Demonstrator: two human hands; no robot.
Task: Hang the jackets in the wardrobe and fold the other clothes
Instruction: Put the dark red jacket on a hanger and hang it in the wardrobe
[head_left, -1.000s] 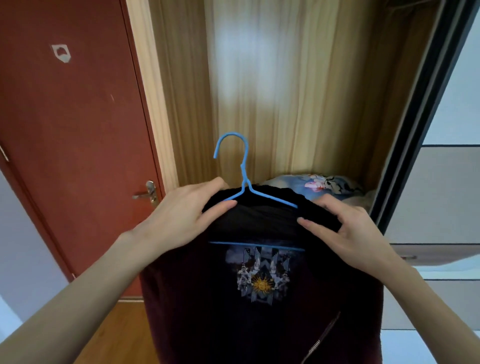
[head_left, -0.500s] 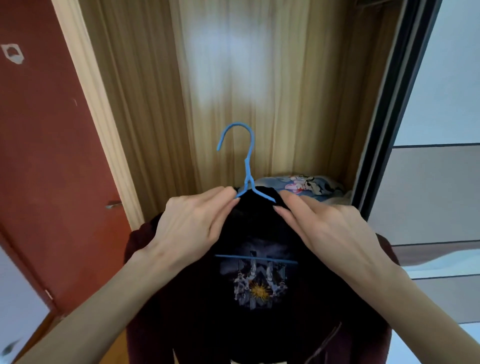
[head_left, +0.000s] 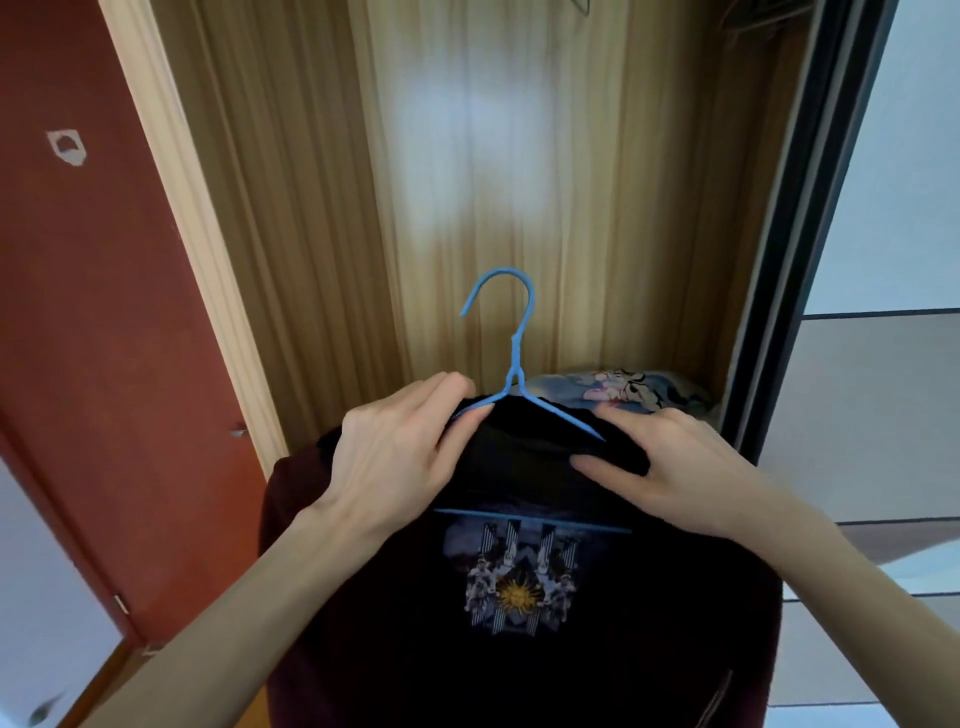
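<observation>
Before the wardrobe (head_left: 519, 182), both hands' grip on jacket (head_left: 519, 649) seemingly wider than earlier.

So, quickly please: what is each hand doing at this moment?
Left hand: holds the dark maroon jacket at the thin blue wire hanger.
Right hand: grips the jacket's black collar.

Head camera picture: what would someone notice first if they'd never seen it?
Probably the bright blue wire hanger, hook up, in the middle before the open wooden wardrobe. On it hangs a dark maroon jacket with a sun-and-figures crest label inside, filling the bottom. The left hand and right hand grip its collar on either side.
</observation>
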